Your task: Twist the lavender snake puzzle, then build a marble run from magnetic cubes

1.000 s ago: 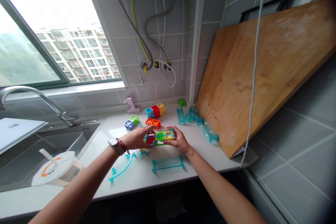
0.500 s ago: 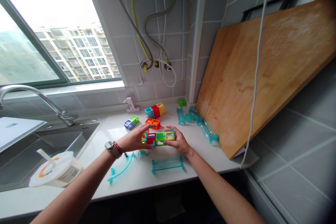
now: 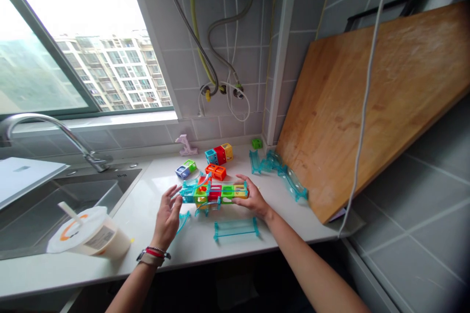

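A row of joined coloured toy cubes, with clear teal track parts on its left end, is held just above the white counter. My right hand grips the row at its yellow right end. My left hand is open, fingers spread, just left of the teal end and barely apart from it. A watch and red bracelet sit on that wrist. Under the row lie a curved teal track piece and a straight teal track piece.
Loose cubes lie behind: an orange one, a blue-red-yellow trio, a blue-green pair, a green one. More teal track lies by a leaning wooden board. Sink, tap and lidded cup at left.
My left hand has let go of the cube row and drawn back to the left, opening. The row now shows a teal piece on its left end and rests in my right hand alone.
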A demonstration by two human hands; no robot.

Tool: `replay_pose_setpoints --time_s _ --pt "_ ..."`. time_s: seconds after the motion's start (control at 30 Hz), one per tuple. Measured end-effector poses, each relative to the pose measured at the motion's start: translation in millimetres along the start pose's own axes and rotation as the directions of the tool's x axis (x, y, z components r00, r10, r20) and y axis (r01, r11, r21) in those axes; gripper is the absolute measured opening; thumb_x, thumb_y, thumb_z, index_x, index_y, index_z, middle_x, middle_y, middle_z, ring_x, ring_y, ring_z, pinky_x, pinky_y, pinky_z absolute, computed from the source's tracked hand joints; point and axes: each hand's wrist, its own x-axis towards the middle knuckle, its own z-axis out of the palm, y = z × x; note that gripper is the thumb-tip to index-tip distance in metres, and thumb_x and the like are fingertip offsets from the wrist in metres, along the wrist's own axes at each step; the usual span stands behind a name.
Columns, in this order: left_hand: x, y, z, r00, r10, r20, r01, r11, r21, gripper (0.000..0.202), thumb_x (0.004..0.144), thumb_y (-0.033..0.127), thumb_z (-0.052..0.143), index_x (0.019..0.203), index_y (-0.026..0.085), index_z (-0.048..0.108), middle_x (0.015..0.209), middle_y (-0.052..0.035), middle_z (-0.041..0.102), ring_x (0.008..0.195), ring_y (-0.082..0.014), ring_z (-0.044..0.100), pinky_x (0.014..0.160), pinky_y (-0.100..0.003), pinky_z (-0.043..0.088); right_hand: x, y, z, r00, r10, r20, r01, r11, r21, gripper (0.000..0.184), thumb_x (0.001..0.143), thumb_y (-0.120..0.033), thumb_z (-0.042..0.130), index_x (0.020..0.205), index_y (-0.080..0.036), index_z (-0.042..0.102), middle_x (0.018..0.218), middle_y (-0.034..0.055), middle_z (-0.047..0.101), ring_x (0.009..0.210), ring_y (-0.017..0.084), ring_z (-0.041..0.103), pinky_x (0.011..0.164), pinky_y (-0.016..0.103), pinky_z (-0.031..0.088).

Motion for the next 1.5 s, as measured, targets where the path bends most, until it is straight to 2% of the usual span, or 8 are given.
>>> replay_pose_setpoints --time_s 0.17,0.37,0.53,0.63,0.93,1.17,1.3,1.5 --pt "-3.7 0.6 5.3 0.997 -0.069 0.042 0.067 0.997 0.029 0.059 0.094 0.061 0.056 0.135 0.019 0.053 0.137 -0.0173 0.063 0.125 -0.0339 0.065 0.098 -0.048 0.058 2.9 3.3 -4.2 0.998 -0.043 -0.046 0.043 0.999 -0.010 0.087 0.062 -0.024 0.092 0.138 -0.028 0.049 0.115 0.0020 0.063 0.102 0.020 0.068 0.092 0.034 0.057" --pt "0.5 -0.2 -3.5 0.994 -0.087 0.059 0.082 0.993 0.084 0.058 0.084 0.064 0.068 0.120 0.020 0.060 0.120 -0.0162 0.072 0.113 -0.0353 0.071 0.094 -0.051 0.060 6.4 3.1 -7.6 0.993 -0.050 -0.106 0.049 0.999 -0.009 0.086 0.061 -0.027 0.093 0.136 -0.028 0.053 0.117 0.0031 0.065 0.108 0.022 0.066 0.094 0.035 0.057" --pt "11.9 0.6 -10.8 0.980 -0.024 0.195 0.003 0.994 0.108 0.070 0.080 0.054 0.077 0.138 0.025 0.050 0.141 -0.0163 0.062 0.126 -0.0330 0.065 0.107 -0.054 0.053 7.2 2.1 -9.8 0.993 -0.045 -0.111 0.048 0.998 0.031 0.086 0.064 -0.029 0.091 0.141 -0.029 0.050 0.120 0.0039 0.064 0.105 0.023 0.067 0.091 0.036 0.058" --pt "18.9 1.0 -10.2 0.965 -0.042 0.260 0.026 0.998 0.065 0.080 0.080 0.052 0.077 0.147 0.025 0.042 0.137 -0.0173 0.063 0.116 -0.0310 0.070 0.102 -0.055 0.056 10.0 0.0 -12.8 0.994 -0.039 -0.106 0.042 0.999 0.025 0.087 0.065 -0.028 0.091 0.141 -0.029 0.050 0.119 0.0035 0.064 0.104 0.022 0.067 0.091 0.035 0.057" --pt "22.5 6.4 5.9 0.960 -0.078 0.269 0.078 0.997 0.011 0.075 0.071 0.055 0.082 0.134 0.023 0.057 0.125 -0.0133 0.071 0.111 -0.0323 0.073 0.101 -0.053 0.057 26.9 -13.0 -26.9 0.989 -0.023 -0.146 0.016 0.999 -0.046 0.090 0.062 -0.029 0.093 0.142 -0.031 0.051 0.150 0.0085 0.048 0.119 0.025 0.063 0.099 0.037 0.054" --pt "24.3 -6.6 5.1 0.955 -0.118 0.273 0.119 0.993 0.012 0.071 0.068 0.049 0.085 0.128 0.020 0.060 0.120 -0.0139 0.072 0.097 -0.0310 0.076 0.093 -0.054 0.061 13.7 -7.9 -23.6 0.992 0.068 -0.105 -0.064 0.997 0.042 0.089 0.065 -0.031 0.092 0.143 -0.028 0.049 0.123 0.0054 0.069 0.117 0.027 0.066 0.108 0.043 0.050" --pt "28.0 -0.9 2.4 0.946 -0.085 0.311 0.111 0.992 -0.065 0.074 0.071 0.048 0.084 0.135 0.022 0.057 0.125 -0.0136 0.070 0.111 -0.0318 0.072 0.101 -0.056 0.057 13.8 -8.0 -22.5 0.990 0.082 -0.119 -0.079 0.997 0.028 0.081 0.066 -0.031 0.091 0.138 -0.026 0.054 0.119 0.0051 0.072 0.113 0.027 0.068 0.105 0.042 0.051" --pt "31.7 4.5 1.9 0.932 -0.085 0.352 0.113 0.992 -0.061 0.078 0.072 0.048 0.084 0.138 0.021 0.055 0.124 -0.0155 0.071 0.116 -0.0343 0.070 0.102 -0.058 0.056 14.6 -10.8 -22.9 0.989 0.088 -0.121 -0.081 0.995 0.058 0.088 0.064 -0.027 0.092 0.142 -0.028 0.051 0.122 0.0050 0.071 0.112 0.027 0.069 0.104 0.042 0.052"
